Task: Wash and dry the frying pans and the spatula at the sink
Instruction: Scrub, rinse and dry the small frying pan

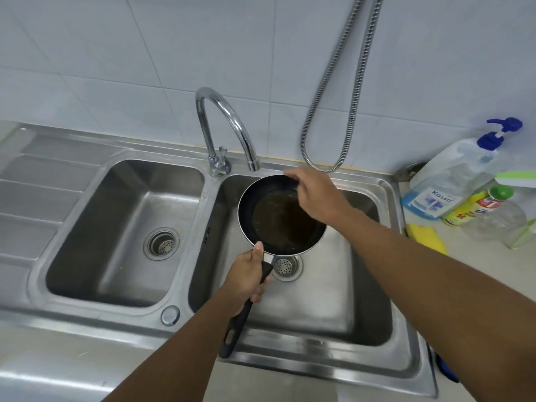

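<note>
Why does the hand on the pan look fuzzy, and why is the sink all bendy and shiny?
Head view: the right hand at the far rim of the pan is smeared by motion, its fingers most; head view: the wide-angle lens bows the straight edges of the sink; head view: light glares white on the tap and steel.

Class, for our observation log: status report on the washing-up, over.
Left hand grips frying pan handle; right hand at far rim, grip unclear. It hangs over right basin, brownish inside. No water from tap; nothing blocking.
</note>
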{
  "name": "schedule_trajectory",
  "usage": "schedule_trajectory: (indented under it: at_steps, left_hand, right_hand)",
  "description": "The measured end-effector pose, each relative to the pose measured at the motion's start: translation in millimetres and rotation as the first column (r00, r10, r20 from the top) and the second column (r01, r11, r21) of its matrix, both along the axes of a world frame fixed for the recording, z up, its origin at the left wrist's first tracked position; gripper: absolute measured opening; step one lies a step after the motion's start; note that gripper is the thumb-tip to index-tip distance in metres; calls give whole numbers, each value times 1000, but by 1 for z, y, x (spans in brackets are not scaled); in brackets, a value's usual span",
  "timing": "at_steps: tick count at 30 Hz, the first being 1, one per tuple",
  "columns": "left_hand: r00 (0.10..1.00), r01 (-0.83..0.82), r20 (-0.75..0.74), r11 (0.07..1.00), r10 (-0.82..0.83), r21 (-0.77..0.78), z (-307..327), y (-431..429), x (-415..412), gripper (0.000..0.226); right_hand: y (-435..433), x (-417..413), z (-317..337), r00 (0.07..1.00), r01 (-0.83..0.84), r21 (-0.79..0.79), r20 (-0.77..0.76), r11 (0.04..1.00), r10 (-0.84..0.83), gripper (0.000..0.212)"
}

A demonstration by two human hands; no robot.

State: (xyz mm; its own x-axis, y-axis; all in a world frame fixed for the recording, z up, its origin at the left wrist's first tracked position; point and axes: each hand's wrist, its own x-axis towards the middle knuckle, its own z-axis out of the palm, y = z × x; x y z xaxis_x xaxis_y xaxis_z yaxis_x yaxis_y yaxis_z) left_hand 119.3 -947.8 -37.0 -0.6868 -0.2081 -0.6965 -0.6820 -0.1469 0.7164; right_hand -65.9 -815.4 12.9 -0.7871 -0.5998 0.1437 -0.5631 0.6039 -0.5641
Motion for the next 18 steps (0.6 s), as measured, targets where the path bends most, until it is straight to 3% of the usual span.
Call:
schedule_trajectory:
  at_steps: [4, 6, 8, 12, 18]
  left_hand:
    - [1000, 6, 9, 1000, -6, -14, -1, -16, 8, 58]
    - [1000, 5, 8, 1000, -5, -25, -1, -23, 10, 57]
    - [1000, 13, 2, 1000, -13, -26, -1, -29, 12, 56]
    - [1000, 26, 8, 999, -25, -37, -3, -39, 16, 56]
    - [999, 36, 17, 999, -36, -27, -3, -43, 19, 57]
  right_hand:
    - [-95, -30, 26, 941, -10, -18, 338, 1000, 15, 33]
    - [-131, -46, 33, 797, 119, -91, 603, 989, -41, 43]
    - [-151, -52, 33, 676, 163, -169, 737, 972, 15, 50]
    - [-166, -59, 27, 659, 36, -201, 742, 979, 128, 43]
    - [-163, -54, 27, 639, 51, -193, 761, 980, 116, 33]
